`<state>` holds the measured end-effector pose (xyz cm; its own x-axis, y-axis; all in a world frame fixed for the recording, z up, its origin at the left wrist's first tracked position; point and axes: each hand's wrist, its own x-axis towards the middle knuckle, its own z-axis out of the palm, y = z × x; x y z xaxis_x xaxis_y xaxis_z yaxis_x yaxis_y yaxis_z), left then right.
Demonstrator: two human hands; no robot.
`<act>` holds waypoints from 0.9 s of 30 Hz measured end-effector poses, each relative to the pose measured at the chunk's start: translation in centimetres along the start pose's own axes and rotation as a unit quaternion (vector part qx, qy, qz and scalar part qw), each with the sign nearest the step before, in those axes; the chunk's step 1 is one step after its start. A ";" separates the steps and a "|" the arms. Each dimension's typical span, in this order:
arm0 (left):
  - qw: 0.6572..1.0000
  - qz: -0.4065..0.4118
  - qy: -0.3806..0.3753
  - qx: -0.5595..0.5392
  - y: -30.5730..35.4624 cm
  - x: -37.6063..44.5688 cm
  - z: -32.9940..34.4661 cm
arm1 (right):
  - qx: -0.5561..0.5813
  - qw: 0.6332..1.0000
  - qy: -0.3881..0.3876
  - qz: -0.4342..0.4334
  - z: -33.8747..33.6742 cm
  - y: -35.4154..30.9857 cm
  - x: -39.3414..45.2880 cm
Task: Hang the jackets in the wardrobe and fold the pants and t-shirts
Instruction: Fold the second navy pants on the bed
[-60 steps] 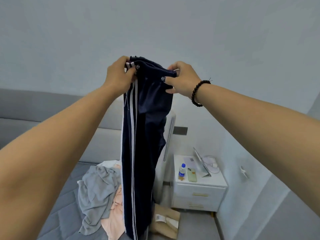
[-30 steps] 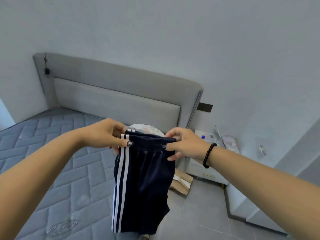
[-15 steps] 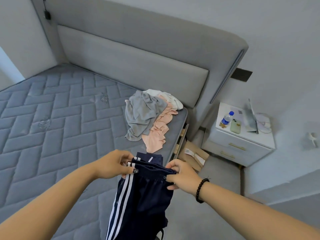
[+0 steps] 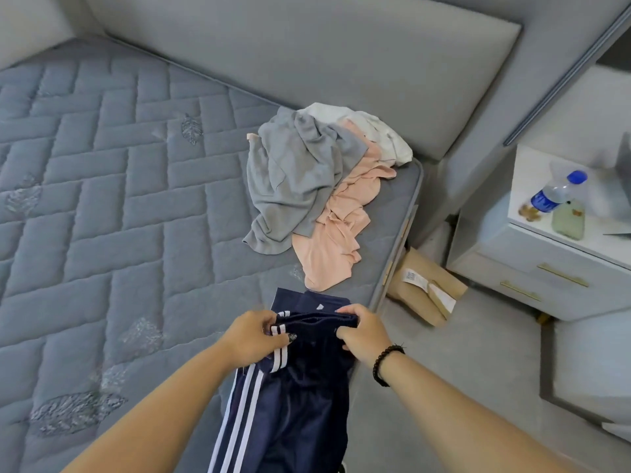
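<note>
1. Both hands pinch the waistband of the navy track pants (image 4: 300,397): the left hand (image 4: 254,336) grips the white-striped side, the right hand (image 4: 362,334) the other end.
2. Hanging from that grip, the pants sit at the bed's near edge, over a dark folded piece (image 4: 300,298) on the mattress (image 4: 102,216).
3. To fold well, I judge the waistband should stay level and taut, legs aligned, then be lowered flat onto bare mattress.
4. Farther up lies the unfolded pile: grey garment (image 4: 293,172), peach garment (image 4: 341,233), white garment (image 4: 379,131).
</note>
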<state>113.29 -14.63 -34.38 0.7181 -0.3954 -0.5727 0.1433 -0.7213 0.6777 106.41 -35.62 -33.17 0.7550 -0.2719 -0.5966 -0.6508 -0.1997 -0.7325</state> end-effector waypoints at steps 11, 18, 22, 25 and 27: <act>0.990 0.012 0.086 0.114 -3.1 5.6 4.0 | -0.183 0.972 -0.085 -0.120 -0.3 6.8 1.3; 0.967 -0.005 0.066 0.247 -1.3 8.8 6.9 | -0.472 0.831 -0.145 -0.256 3.3 4.0 1.7; 0.976 -0.008 0.061 0.208 -2.0 7.8 6.6 | -0.370 0.872 -0.249 -0.201 2.8 3.3 -1.3; 0.985 -0.009 0.065 0.158 -2.6 6.3 5.7 | -0.265 0.895 -0.338 -0.120 1.7 3.1 -3.6; 0.990 -0.042 0.060 0.117 -3.5 6.1 4.7 | -0.239 0.883 -0.393 -0.098 1.1 2.7 -4.8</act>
<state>114.02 -17.17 -42.41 0.7885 -0.2670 -0.5540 0.0545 -0.8669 0.4954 101.16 -33.80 -32.65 0.5573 0.5107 -0.6547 -0.3201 -0.5954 -0.7369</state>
